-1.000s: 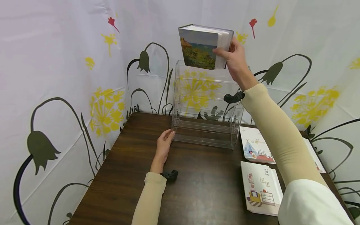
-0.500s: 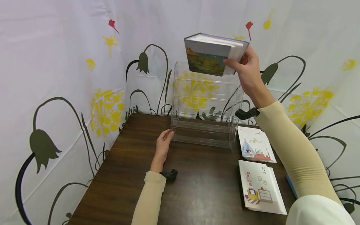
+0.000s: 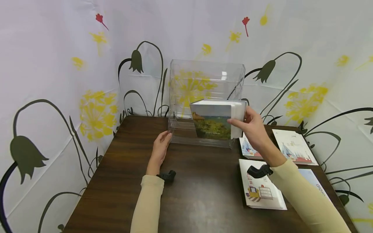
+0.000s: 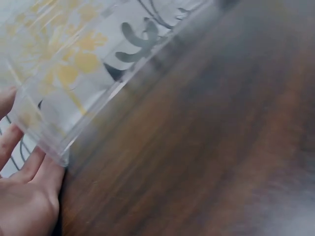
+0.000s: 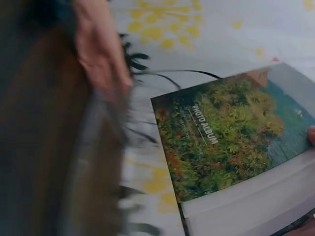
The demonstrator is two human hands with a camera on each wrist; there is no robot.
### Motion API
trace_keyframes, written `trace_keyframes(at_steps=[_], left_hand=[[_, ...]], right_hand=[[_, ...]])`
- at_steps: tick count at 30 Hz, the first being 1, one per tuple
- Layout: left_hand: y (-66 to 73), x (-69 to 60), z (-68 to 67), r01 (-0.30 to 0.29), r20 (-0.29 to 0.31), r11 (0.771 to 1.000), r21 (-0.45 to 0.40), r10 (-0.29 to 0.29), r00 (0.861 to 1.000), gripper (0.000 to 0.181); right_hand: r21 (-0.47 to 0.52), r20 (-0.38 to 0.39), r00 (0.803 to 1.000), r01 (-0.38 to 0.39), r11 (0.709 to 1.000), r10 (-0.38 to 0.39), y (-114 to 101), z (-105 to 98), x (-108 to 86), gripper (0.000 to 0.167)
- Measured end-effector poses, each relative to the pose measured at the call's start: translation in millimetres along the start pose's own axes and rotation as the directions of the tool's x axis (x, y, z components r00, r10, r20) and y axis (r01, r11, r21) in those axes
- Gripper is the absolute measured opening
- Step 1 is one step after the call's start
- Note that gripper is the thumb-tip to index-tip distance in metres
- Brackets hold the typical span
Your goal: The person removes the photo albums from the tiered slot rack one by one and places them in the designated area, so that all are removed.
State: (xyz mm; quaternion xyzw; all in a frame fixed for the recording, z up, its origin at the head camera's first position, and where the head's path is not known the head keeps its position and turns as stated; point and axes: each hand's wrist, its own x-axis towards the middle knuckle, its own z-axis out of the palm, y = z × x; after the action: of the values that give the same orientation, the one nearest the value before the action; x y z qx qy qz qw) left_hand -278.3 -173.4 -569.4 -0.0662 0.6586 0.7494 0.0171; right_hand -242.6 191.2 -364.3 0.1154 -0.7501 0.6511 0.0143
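Note:
My right hand (image 3: 256,127) grips a photo album (image 3: 212,123) by its right edge, thumb on the front cover. The album stands nearly upright in front of the lower tiers of a clear acrylic tiered rack (image 3: 207,68); whether it touches the rack cannot be told. Its landscape cover reads "PHOTO ALBUM" in the right wrist view, where only bits of the right fingers show at the edge. At the rack's lower left corner, my left hand (image 3: 161,145) touches the side panel with fairly straight fingers, which the left wrist view shows against the clear plastic.
Right of the rack lie white illustrated books: one (image 3: 263,194) in front, one (image 3: 294,145) at the back right, another (image 3: 247,150) partly behind my right hand. A blue-covered book (image 3: 313,181) is partly under my right forearm. A flowered curtain (image 3: 58,64) hangs behind the dark table (image 3: 198,181).
My right hand has brought the photo album down from above the rack to in front of its lower tiers. My left hand stays at the rack's corner. The head view has shifted slightly right.

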Motion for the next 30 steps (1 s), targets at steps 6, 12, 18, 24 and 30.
trace_keyframes(at_steps=[6, 12, 18, 24, 30], left_hand=[[6.2, 2.3, -13.9, 0.031, 0.024, 0.998, -0.055, -0.029, 0.999, 0.064], [5.4, 5.0, -9.2, 0.045, 0.032, 0.994, -0.097, -0.043, 0.999, 0.064], [9.2, 9.7, 0.5, 0.033, 0.046, 0.995, -0.094, -0.029, 0.999, 0.067], [12.5, 16.8, 12.0, 0.023, 0.014, 0.996, -0.090, -0.022, 1.000, 0.063], [10.7, 18.4, 26.0, 0.004, -0.021, 0.999, 0.038, -0.003, 1.000, 0.061]], right_hand=[[0.027, 0.017, 0.980, -0.199, 0.980, 0.199, 48, 18, -33.8, 0.066], [0.097, 0.059, 0.899, -0.439, 0.893, 0.435, 97, 29, -56.4, 0.059], [0.055, 0.068, 0.833, -0.552, 0.832, 0.549, 134, 21, -74.8, 0.057], [-0.013, 0.093, 0.800, -0.595, 0.804, 0.593, 141, 17, -76.5, 0.062], [-0.105, 0.220, 0.772, -0.590, 0.801, 0.597, 123, -6, -71.1, 0.084]])
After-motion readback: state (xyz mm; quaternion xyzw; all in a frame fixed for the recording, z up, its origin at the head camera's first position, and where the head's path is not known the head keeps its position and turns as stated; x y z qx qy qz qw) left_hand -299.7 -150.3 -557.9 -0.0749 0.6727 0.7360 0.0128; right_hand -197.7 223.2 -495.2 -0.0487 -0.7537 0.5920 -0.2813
